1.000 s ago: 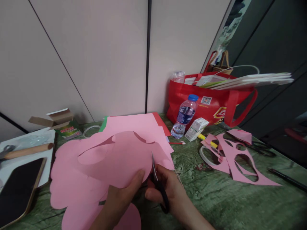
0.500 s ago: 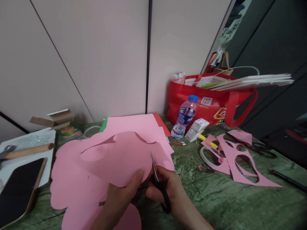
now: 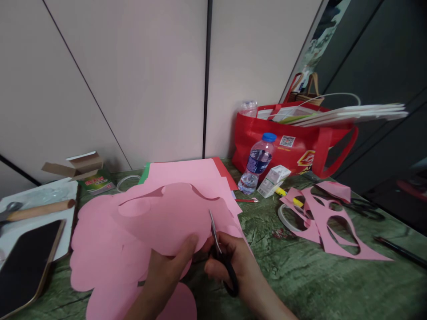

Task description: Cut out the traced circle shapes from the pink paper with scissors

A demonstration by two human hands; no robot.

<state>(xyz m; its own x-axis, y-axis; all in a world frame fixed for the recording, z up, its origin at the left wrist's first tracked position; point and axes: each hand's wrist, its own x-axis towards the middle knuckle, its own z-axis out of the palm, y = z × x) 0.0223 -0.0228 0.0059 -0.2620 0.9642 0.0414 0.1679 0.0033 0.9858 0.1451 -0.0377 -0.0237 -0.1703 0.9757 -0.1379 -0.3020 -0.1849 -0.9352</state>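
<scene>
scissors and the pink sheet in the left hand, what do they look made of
Scissors: blades look like steel, grey with a sheen; the smooth black handle is probably plastic. Pink sheet: matte paper or thin card, judging by its soft bend and thin edge.

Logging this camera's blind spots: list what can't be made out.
Head view throughout.
Left hand: most fingers, hidden by the pink sheet.
Scissors: second blade, apparently behind that sheet.
Phone: left part, cut off by the left edge.
White carton: lettering, too small.
Red bag: lower contents, hidden by its front.
</scene>
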